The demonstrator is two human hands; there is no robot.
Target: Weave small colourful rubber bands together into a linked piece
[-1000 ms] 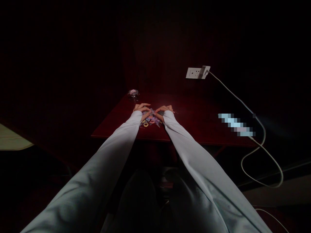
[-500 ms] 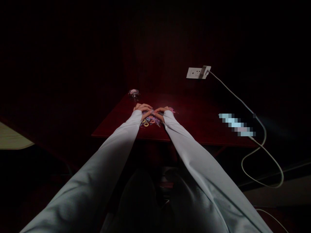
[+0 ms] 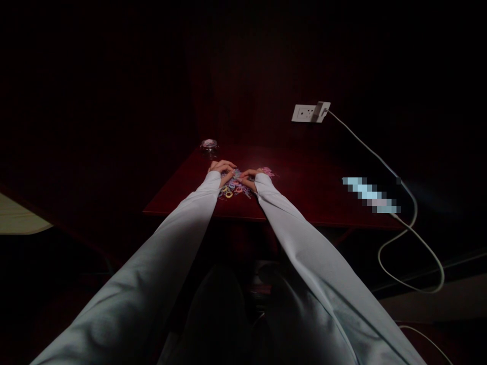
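A pile of small hair ties (image 3: 239,190), in yellow, pink, purple and blue, lies near the front edge of the dark red table (image 3: 304,203). My left hand (image 3: 223,170) bends over the pile's left side, its fingers and thumb apart and touching the ties. From the other side my right hand (image 3: 251,175) reaches in, fingertips and thumb close together at the pile; what lies between them is too small to make out. A separate cluster of pink hair ties (image 3: 268,172) lies just beyond my right wrist.
A small clear round container (image 3: 209,147) stands at the table's back left. On the right lies a blurred-out device (image 3: 369,195) with a white cable (image 3: 380,157) running to a wall socket (image 3: 303,113). A pale surface (image 3: 21,215) shows at far left.
My hands have drawn slightly apart, and more of the hair ties between the fingertips shows. The pile, the pink cluster and the container stay where they were.
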